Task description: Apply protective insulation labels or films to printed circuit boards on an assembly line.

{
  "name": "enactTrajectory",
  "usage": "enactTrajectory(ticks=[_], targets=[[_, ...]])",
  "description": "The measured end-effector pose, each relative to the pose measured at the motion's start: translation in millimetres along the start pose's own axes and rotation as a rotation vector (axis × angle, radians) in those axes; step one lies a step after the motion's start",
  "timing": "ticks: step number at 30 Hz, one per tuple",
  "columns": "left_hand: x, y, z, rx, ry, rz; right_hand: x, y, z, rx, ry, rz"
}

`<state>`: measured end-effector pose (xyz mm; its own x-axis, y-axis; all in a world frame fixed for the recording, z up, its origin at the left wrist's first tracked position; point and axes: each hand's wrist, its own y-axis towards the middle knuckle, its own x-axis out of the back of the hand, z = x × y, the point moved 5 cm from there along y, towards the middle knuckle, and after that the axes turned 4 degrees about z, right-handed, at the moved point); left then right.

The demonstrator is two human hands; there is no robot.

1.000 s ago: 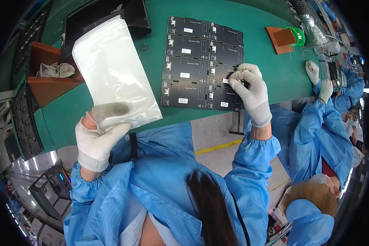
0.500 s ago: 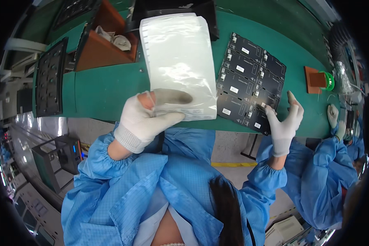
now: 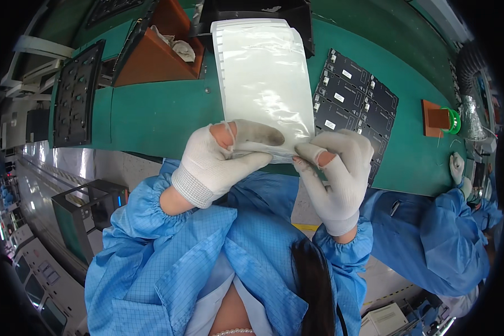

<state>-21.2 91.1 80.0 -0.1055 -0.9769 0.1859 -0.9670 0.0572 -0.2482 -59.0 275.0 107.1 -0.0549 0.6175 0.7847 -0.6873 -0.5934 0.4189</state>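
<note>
The left hand (image 3: 217,162) grips the near edge of the white sheets (image 3: 263,78) between thumb and fingers; the right hand (image 3: 337,173) has its fingertips at the near right corner — whether closed on it, cannot tell. The sheets extend ahead of both hands, long axis running away from the body toward the black bin (image 3: 304,28). Black panels (image 3: 341,88) flank the right edge; green table (image 3: 157,112) surface gives room leftward.

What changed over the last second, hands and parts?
The right hand left the black board panel and moved left to the lower right corner of the white sheets, which it appears to pinch. The camera view shifted too. Unchanged: the left hand grips the sheets near their lower edge; the panel lies on the green bench.
</note>
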Motion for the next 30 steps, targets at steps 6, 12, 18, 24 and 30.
enactTrajectory(ticks=[6, 12, 18, 24, 30], targets=[[2, 1, 7, -0.012, -0.144, 0.041, -3, 1, 13, 0.082, -0.099, -0.094], [11, -10, 10, -0.266, 0.026, 0.161, 13, -11, -17, -0.263, 0.547, -0.253], [153, -91, 11, -0.307, 0.437, -0.163, 86, -88, -104, -0.700, 0.343, -0.472], [413, -250, 195, 0.322, -0.196, -1.968, 78, -49, -90, -0.639, 0.093, -0.435], [491, -204, 217, 0.682, 0.354, -1.647, 76, -43, -73, -0.654, 0.079, -0.368]])
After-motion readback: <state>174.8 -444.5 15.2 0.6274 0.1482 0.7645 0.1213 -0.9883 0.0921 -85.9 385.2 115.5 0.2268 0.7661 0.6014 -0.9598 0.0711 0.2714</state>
